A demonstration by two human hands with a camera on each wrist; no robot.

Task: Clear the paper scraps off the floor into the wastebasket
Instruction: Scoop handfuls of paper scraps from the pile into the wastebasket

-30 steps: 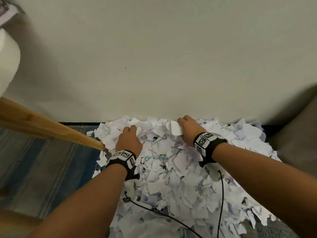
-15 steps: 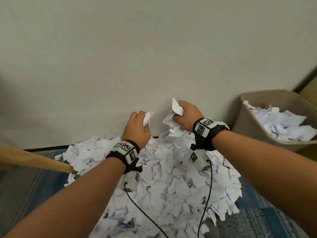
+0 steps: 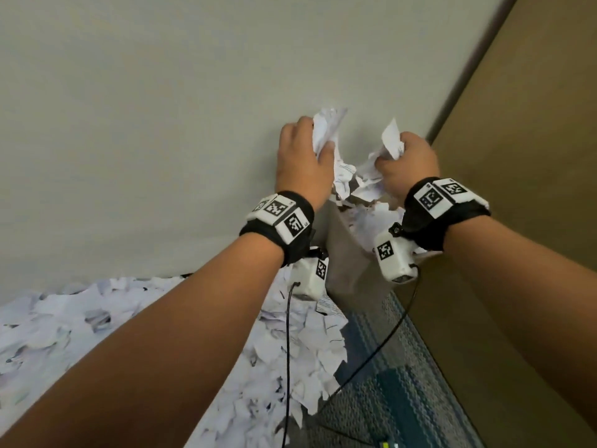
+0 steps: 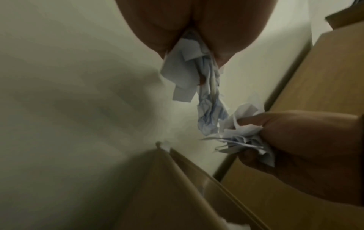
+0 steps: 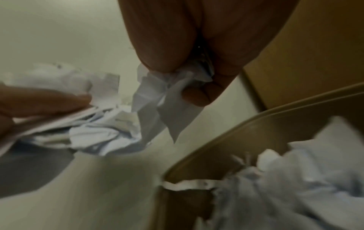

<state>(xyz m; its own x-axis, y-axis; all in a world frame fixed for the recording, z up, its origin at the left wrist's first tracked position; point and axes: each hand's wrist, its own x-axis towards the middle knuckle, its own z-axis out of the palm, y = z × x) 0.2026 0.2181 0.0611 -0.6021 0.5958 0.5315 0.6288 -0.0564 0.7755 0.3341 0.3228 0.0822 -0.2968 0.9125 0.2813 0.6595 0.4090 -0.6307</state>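
Below right wrist: wastebasket already holding scraps

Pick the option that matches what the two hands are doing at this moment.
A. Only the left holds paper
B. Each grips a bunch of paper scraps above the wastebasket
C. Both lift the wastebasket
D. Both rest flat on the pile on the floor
B: the left hand and right hand each grip paper scraps above the wastebasket, which already holds paper.

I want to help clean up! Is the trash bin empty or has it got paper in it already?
It has paper already. White scraps are heaped inside the wastebasket, up near its rim.
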